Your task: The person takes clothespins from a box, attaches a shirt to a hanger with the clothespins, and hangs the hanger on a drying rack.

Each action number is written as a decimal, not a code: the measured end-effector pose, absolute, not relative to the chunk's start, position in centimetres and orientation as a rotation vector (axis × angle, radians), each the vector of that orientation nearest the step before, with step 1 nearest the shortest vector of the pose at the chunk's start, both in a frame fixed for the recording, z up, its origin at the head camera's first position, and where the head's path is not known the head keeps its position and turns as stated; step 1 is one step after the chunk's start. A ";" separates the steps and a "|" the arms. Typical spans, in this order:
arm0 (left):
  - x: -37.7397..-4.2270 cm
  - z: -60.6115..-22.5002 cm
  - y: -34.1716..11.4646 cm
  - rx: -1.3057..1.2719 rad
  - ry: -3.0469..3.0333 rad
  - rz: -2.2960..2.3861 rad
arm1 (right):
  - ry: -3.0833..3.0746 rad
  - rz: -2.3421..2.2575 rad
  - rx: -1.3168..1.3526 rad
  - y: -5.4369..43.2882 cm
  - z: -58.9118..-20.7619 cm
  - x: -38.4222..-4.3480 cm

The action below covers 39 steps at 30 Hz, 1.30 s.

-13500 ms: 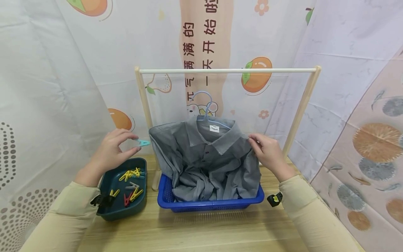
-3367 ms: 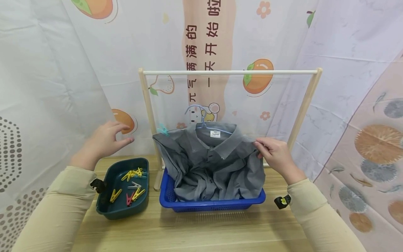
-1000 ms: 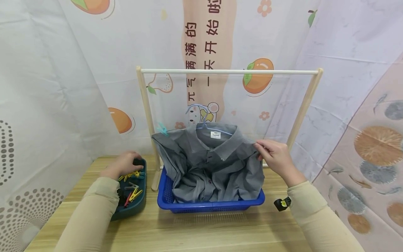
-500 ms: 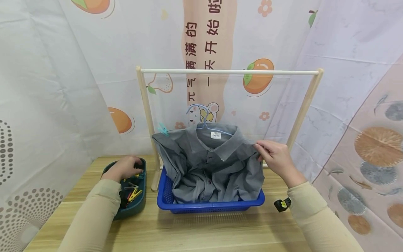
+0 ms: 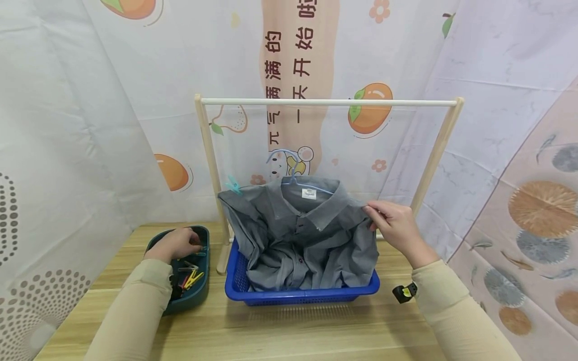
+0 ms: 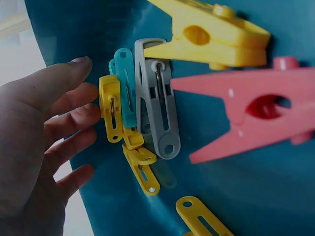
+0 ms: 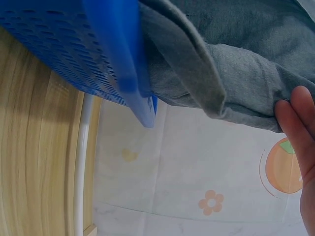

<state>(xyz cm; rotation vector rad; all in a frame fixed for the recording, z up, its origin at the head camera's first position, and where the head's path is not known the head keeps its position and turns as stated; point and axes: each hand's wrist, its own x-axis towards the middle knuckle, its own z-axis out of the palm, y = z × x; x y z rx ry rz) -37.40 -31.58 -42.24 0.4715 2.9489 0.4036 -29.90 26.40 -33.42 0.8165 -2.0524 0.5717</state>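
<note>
My left hand (image 5: 178,244) is down in the dark green tray (image 5: 198,296). In the left wrist view its fingertips (image 6: 91,93) are right at the edge of a yellow clothespin (image 6: 111,109), the thumb apart from it. A turquoise clothespin (image 6: 126,86) and a grey clothespin (image 6: 160,98) lie beside it. My right hand (image 5: 397,228) pinches the shoulder of a grey shirt (image 5: 280,235) between thumb and fingers. Inside its collar is a blue hanger (image 5: 293,170), its hook free above. Another turquoise clothespin (image 5: 233,185) clips the opposite shoulder.
The shirt's lower part lies bunched in a blue basket (image 5: 302,296). Behind stands a wooden rack with a white rod (image 5: 325,102). A red clothespin (image 6: 261,108) and more yellow ones lie in the tray. The wooden table (image 5: 280,331) extends in front; printed curtains surround it.
The turquoise clothespin went from my left hand onto the shirt's shoulder. That hand then lowered into the tray, shifting slightly there since. The right hand keeps pinching the shirt; the hanger hook sits lower.
</note>
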 end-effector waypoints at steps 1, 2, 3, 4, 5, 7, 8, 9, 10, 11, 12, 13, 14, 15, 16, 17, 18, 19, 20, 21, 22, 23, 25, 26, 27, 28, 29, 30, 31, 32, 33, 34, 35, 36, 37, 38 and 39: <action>-37.4 -42.3 -31.6 0.471 2.946 0.401 | -2.054 0.573 0.815 26.4 -33.4 -29.9; -37.4 -42.3 -31.7 0.463 2.945 0.397 | -2.055 0.574 0.815 26.4 -33.5 -29.9; -37.4 -42.4 -31.7 0.461 2.942 0.393 | -2.055 0.576 0.815 26.4 -33.5 -29.9; -37.4 -42.4 -31.7 0.453 2.938 0.388 | -2.056 0.577 0.815 26.4 -33.5 -29.9; -37.4 -42.3 -31.8 0.446 2.933 0.383 | -2.055 0.578 0.817 26.4 -33.5 -29.9; -37.3 -42.2 -31.8 0.423 2.921 0.375 | -2.051 0.583 0.820 26.4 -33.5 -29.9; -37.3 -42.1 -31.9 0.414 2.914 0.373 | -2.049 0.586 0.822 26.5 -33.5 -29.9; -37.2 -42.0 -31.9 0.409 2.907 0.370 | -2.047 0.589 0.823 26.5 -33.5 -29.9; -37.2 -41.9 -32.0 0.399 2.903 0.365 | -2.045 0.591 0.825 26.5 -33.5 -29.9; -37.1 -41.8 -32.1 0.389 2.899 0.365 | -2.044 0.594 0.826 26.5 -33.5 -29.9; -37.1 -41.8 -32.1 0.383 2.897 0.363 | -2.045 0.594 0.825 26.5 -33.5 -29.9; -37.1 -41.7 -32.2 0.385 2.896 0.358 | -2.046 0.592 0.825 26.5 -33.5 -29.9; -37.1 -41.7 -32.3 0.385 2.896 0.356 | -2.048 0.589 0.824 26.5 -33.5 -29.9; -37.1 -41.7 -32.3 0.377 2.897 0.355 | -2.050 0.586 0.822 26.5 -33.5 -29.9; -37.2 -41.6 -32.3 0.373 2.897 0.360 | -2.053 0.582 0.820 26.6 -33.5 -29.9; -37.2 -41.6 -32.3 0.369 2.898 0.366 | -2.056 0.578 0.817 26.6 -33.5 -29.9; -37.3 -41.5 -32.2 0.372 2.901 0.368 | -2.058 0.575 0.815 26.6 -33.5 -29.9; -37.3 -41.5 -32.2 0.370 2.903 0.372 | -2.060 0.573 0.814 26.6 -33.5 -29.9; -37.4 -41.5 -32.1 0.381 2.905 0.376 | -2.062 0.572 0.813 26.6 -33.5 -29.9; -37.4 -41.4 -32.0 0.379 2.907 0.380 | -2.063 0.573 0.813 26.6 -33.5 -29.9; -37.5 -41.5 -31.9 0.392 2.908 0.380 | -2.063 0.574 0.812 26.6 -33.6 -29.9; -37.6 -41.5 -31.8 0.395 2.910 0.381 | -2.063 0.574 0.812 26.7 -33.6 -29.9; -37.7 -41.6 -31.6 0.408 2.909 0.384 | -2.064 0.578 0.811 26.7 -33.6 -29.9; -37.7 -41.6 -31.5 0.420 2.908 0.385 | -2.064 0.580 0.810 26.7 -33.6 -29.9; -37.7 -41.7 -31.3 0.419 2.906 0.385 | -2.064 0.581 0.810 26.7 -33.6 -29.9; -37.8 -41.8 -31.3 0.429 2.905 0.382 | -2.063 0.583 0.811 26.7 -33.6 -29.9; -37.8 -41.8 -31.2 0.433 2.906 0.379 | -2.062 0.585 0.812 26.7 -33.7 -29.9; -37.8 -41.8 -31.1 0.445 2.906 0.370 | -2.060 0.586 0.813 26.7 -33.7 -29.9; -37.8 -41.9 -31.1 0.449 2.906 0.364 | -2.058 0.587 0.815 26.7 -33.7 -30.0; -37.8 -41.9 -31.0 0.454 2.907 0.356 | -2.056 0.588 0.816 26.7 -33.7 -30.0; -37.9 -42.0 -31.0 0.453 2.907 0.348 | -2.053 0.589 0.818 26.7 -33.7 -30.0; -37.9 -42.0 -30.9 0.459 2.907 0.339 | -2.050 0.591 0.820 26.8 -33.7 -30.0; -37.9 -42.0 -30.9 0.459 2.906 0.334 | -2.050 0.593 0.821 26.8 -33.7 -30.0; -38.0 -42.0 -30.8 0.456 2.905 0.330 | -2.050 0.593 0.819 26.8 -33.7 -30.0; -38.0 -42.0 -30.7 0.454 2.903 0.323 | -2.052 0.595 0.819 26.8 -33.7 -30.0; -38.0 -42.0 -30.7 0.451 2.902 0.314 | -2.054 0.596 0.819 26.8 -33.7 -30.0; -38.0 -42.1 -30.6 0.452 2.899 0.306 | -2.058 0.597 0.817 26.8 -33.7 -30.1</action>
